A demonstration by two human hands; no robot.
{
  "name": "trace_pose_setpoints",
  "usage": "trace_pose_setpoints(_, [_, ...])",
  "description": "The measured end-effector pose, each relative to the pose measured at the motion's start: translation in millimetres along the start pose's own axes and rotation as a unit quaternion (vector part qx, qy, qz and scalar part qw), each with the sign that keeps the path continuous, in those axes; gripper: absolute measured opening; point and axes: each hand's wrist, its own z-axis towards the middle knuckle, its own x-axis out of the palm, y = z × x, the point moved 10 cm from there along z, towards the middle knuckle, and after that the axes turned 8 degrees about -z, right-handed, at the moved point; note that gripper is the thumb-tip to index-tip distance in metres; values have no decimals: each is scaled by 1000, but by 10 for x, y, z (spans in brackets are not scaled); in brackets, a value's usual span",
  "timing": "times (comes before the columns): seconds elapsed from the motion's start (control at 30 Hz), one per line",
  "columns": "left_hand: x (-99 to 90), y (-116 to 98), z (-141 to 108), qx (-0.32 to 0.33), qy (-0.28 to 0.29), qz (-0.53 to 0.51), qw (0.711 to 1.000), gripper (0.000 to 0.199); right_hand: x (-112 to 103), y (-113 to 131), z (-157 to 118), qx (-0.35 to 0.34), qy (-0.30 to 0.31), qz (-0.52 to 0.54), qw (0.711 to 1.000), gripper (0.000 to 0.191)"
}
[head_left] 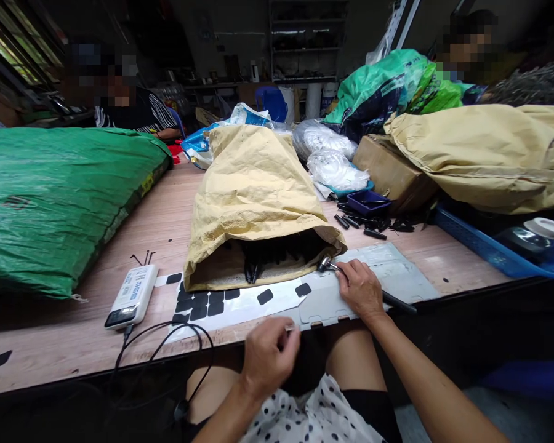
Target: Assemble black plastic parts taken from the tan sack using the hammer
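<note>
My right hand (pixel 361 288) is closed over what looks like a ratchet wrench (pixel 399 303), with a shiny metal head and a long black handle. The wrench's head points left, near the mouth of a tan woven sack (pixel 258 191). Dark slender parts (pixel 252 267) show inside the sack's opening. My left hand (pixel 271 349) is curled shut above my lap, before the table edge; a small pale glint shows at its fingers, too small to name. Between the hands and the sack lie a grey flat board (pixel 388 271) and a white sheet (pixel 244 311) with black rounded-square stickers (pixel 265 297).
A white power bank (pixel 132 295) with a black cable stands left, beside a big green sack (pixel 64 203). Black parts (pixel 375 234), a purple tray (pixel 368 201), a cardboard box (pixel 390 169) and a blue basket (pixel 480 243) are on the right. Two people sit across the table.
</note>
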Motion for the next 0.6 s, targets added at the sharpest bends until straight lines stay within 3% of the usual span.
trace_pose_setpoints(0.07, [-447, 66, 308, -13, -99, 19, 995, 22, -3, -3, -1, 1, -1, 0, 1000, 19])
trace_pose_setpoints(0.17, [-804, 248, 757, -13, -122, 115, 986, 26, 1, -3, -2, 1, 0, 1, 1000, 19])
trace_pose_setpoints(0.23, [-846, 398, 954, -23, -79, 205, 975, 36, 4, -2, -1, 1, 1, 2, 1000, 19])
trace_pose_setpoints(0.33, [-797, 557, 1029, -42, -9, 300, 953, 44, -1, 1, 2, 3, 1, 1, 1000, 19])
trace_pose_setpoints(0.6, [-809, 597, 1001, -33, 50, 310, 949, 23, -13, 2, 1, 5, -3, -2, 1000, 19])
